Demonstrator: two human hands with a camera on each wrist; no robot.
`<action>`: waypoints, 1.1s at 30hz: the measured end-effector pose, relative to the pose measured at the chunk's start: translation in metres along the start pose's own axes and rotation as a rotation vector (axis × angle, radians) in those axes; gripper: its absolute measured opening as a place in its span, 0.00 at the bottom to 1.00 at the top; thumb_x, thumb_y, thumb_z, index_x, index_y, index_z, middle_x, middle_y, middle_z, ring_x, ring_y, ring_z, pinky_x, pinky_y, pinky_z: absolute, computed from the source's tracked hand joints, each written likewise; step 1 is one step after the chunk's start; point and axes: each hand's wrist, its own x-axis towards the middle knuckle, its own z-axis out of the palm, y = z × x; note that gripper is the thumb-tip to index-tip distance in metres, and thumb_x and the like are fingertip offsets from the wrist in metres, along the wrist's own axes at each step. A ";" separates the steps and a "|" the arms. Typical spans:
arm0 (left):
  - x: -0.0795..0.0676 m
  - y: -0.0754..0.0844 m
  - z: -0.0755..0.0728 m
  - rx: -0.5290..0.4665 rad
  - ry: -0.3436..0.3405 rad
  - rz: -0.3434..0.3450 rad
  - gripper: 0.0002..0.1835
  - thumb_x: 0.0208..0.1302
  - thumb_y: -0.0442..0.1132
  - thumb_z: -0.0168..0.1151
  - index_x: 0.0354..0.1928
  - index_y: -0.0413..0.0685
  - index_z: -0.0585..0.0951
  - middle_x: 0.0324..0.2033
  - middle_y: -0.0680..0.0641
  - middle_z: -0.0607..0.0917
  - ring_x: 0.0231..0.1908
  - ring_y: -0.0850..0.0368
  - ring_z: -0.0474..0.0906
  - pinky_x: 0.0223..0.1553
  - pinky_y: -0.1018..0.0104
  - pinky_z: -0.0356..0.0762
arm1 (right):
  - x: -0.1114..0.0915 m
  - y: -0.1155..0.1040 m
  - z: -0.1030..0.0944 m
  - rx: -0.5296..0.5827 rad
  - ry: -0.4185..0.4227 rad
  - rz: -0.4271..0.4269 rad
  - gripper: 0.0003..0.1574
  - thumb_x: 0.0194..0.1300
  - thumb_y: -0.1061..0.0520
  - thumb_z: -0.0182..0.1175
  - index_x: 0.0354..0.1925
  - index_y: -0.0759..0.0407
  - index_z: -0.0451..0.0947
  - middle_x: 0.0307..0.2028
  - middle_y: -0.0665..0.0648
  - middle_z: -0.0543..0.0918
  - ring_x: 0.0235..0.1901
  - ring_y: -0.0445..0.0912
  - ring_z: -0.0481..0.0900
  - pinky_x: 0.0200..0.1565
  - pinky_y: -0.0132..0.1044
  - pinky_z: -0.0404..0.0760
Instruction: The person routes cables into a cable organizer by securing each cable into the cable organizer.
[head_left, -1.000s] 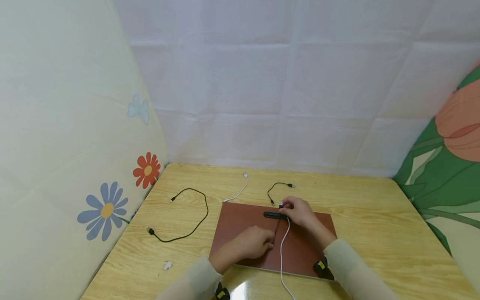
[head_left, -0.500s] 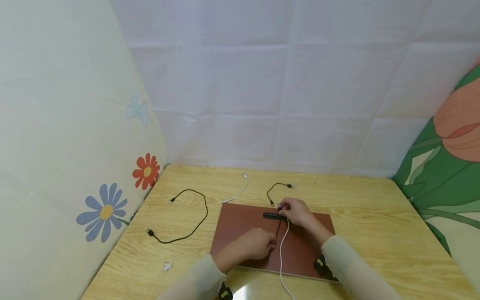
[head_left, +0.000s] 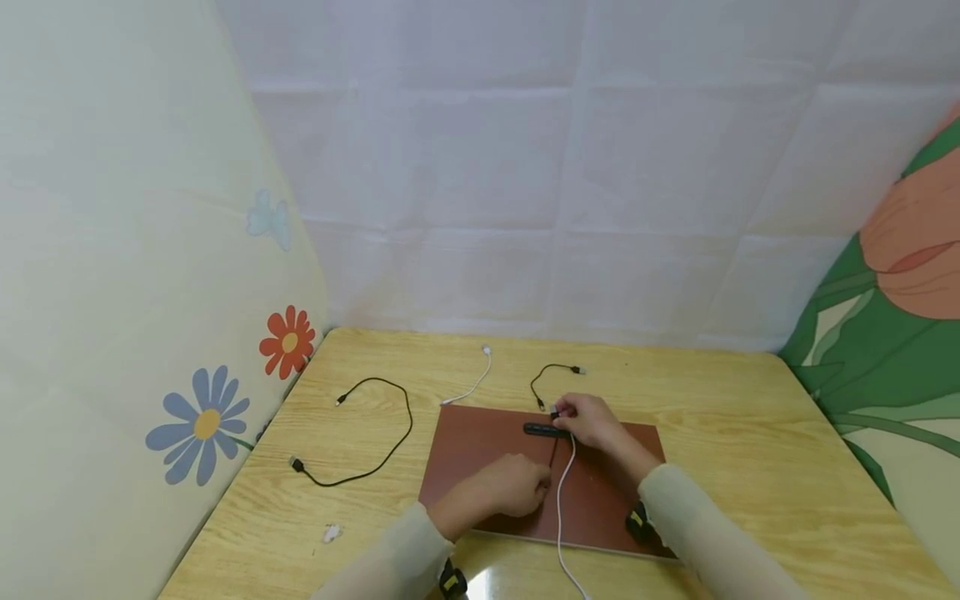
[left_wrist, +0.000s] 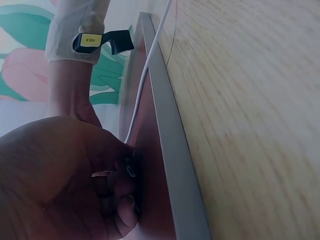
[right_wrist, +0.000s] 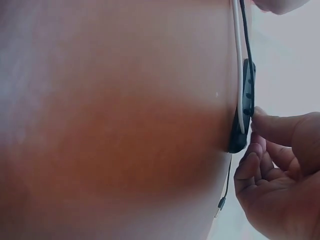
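Note:
On a brown board (head_left: 472, 437) lies a black USB hub (head_left: 537, 428); small holes dot its side in the right wrist view. A white cable (head_left: 558, 508) runs from the hub's right end toward the front edge. My right hand (head_left: 591, 421) pinches a black USB plug (head_left: 554, 412) with a silvery tip, just above and behind the hub's right part. From this plug a black cable (right_wrist: 248, 47) passes over the hub toward my left hand (head_left: 517, 485). The left hand's curled fingers hold that cable low over the board; its far end is hidden in them.
A long black cable (head_left: 297, 464) lies curved on the wooden table (head_left: 750, 450) at the left. Behind the board are a short white cable (head_left: 486, 351) and a short black cable (head_left: 575, 369). A small white piece (head_left: 332, 532) lies front left.
My right hand has brought the black plug slightly lower and left, closer to the hub. My left hand has shifted slightly right. The head view has drifted a little.

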 end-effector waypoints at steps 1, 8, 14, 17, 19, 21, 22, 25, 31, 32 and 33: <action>0.001 0.000 0.000 -0.004 -0.008 -0.003 0.07 0.72 0.39 0.58 0.33 0.54 0.81 0.23 0.55 0.78 0.24 0.63 0.72 0.29 0.70 0.71 | 0.000 0.000 0.000 0.003 -0.002 0.004 0.09 0.67 0.60 0.67 0.45 0.62 0.82 0.35 0.53 0.83 0.37 0.47 0.79 0.41 0.45 0.79; 0.002 0.003 -0.004 -0.005 -0.037 -0.011 0.06 0.71 0.40 0.58 0.39 0.54 0.84 0.30 0.55 0.84 0.30 0.63 0.78 0.36 0.69 0.78 | 0.002 0.001 -0.002 0.010 -0.027 0.007 0.05 0.67 0.61 0.66 0.40 0.61 0.80 0.32 0.53 0.79 0.31 0.46 0.73 0.35 0.40 0.73; 0.000 0.006 -0.007 -0.015 -0.053 -0.012 0.06 0.74 0.40 0.57 0.38 0.55 0.82 0.28 0.54 0.82 0.27 0.63 0.75 0.33 0.68 0.76 | 0.002 -0.001 -0.004 0.017 -0.056 0.017 0.04 0.68 0.62 0.65 0.38 0.62 0.77 0.32 0.54 0.77 0.31 0.46 0.71 0.35 0.40 0.71; 0.000 0.006 -0.007 -0.006 -0.059 -0.012 0.06 0.75 0.41 0.56 0.39 0.55 0.81 0.28 0.54 0.82 0.28 0.63 0.76 0.33 0.68 0.76 | 0.002 -0.003 -0.005 0.010 -0.067 0.025 0.04 0.69 0.63 0.64 0.39 0.61 0.77 0.32 0.54 0.77 0.32 0.47 0.71 0.36 0.40 0.71; 0.000 0.006 -0.006 0.006 -0.059 -0.011 0.05 0.75 0.42 0.57 0.41 0.55 0.81 0.29 0.53 0.83 0.30 0.62 0.79 0.34 0.67 0.77 | 0.001 -0.003 -0.006 0.004 -0.072 0.030 0.04 0.69 0.63 0.64 0.40 0.62 0.77 0.33 0.54 0.77 0.32 0.47 0.71 0.36 0.41 0.71; 0.002 0.005 -0.004 0.013 -0.060 -0.010 0.05 0.75 0.43 0.56 0.42 0.55 0.81 0.31 0.53 0.84 0.32 0.61 0.81 0.36 0.66 0.79 | 0.000 -0.003 -0.006 0.001 -0.073 0.035 0.04 0.69 0.63 0.64 0.40 0.62 0.78 0.33 0.54 0.77 0.32 0.47 0.72 0.36 0.41 0.72; 0.002 0.005 -0.003 0.017 -0.058 -0.008 0.05 0.75 0.43 0.56 0.44 0.56 0.81 0.32 0.53 0.84 0.34 0.61 0.82 0.37 0.66 0.79 | 0.000 -0.003 -0.007 -0.002 -0.070 0.037 0.04 0.69 0.63 0.64 0.40 0.62 0.78 0.33 0.55 0.78 0.32 0.47 0.72 0.36 0.41 0.72; 0.004 0.004 -0.001 0.025 -0.054 -0.002 0.05 0.75 0.44 0.56 0.44 0.56 0.81 0.34 0.53 0.85 0.37 0.60 0.83 0.39 0.66 0.80 | 0.000 -0.002 -0.007 -0.010 -0.065 0.035 0.04 0.68 0.62 0.64 0.40 0.62 0.78 0.33 0.54 0.78 0.32 0.47 0.73 0.37 0.41 0.73; 0.004 0.005 0.000 0.042 -0.056 -0.001 0.05 0.75 0.44 0.56 0.44 0.57 0.82 0.36 0.53 0.86 0.40 0.59 0.84 0.43 0.65 0.81 | 0.002 -0.001 -0.010 0.000 -0.081 0.015 0.05 0.67 0.61 0.66 0.39 0.61 0.79 0.31 0.53 0.78 0.31 0.46 0.71 0.35 0.40 0.71; 0.004 0.005 0.000 0.047 -0.059 -0.003 0.06 0.75 0.44 0.56 0.44 0.57 0.82 0.37 0.53 0.86 0.41 0.58 0.84 0.43 0.65 0.81 | 0.002 0.000 -0.010 0.015 -0.090 0.015 0.05 0.67 0.61 0.67 0.39 0.61 0.79 0.31 0.53 0.77 0.31 0.46 0.71 0.35 0.40 0.71; 0.004 0.005 0.000 0.052 -0.061 -0.004 0.06 0.75 0.43 0.56 0.45 0.57 0.82 0.38 0.53 0.87 0.42 0.58 0.84 0.45 0.64 0.81 | 0.003 0.001 -0.011 0.032 -0.099 0.020 0.06 0.67 0.61 0.67 0.39 0.61 0.79 0.31 0.53 0.77 0.31 0.46 0.71 0.35 0.39 0.70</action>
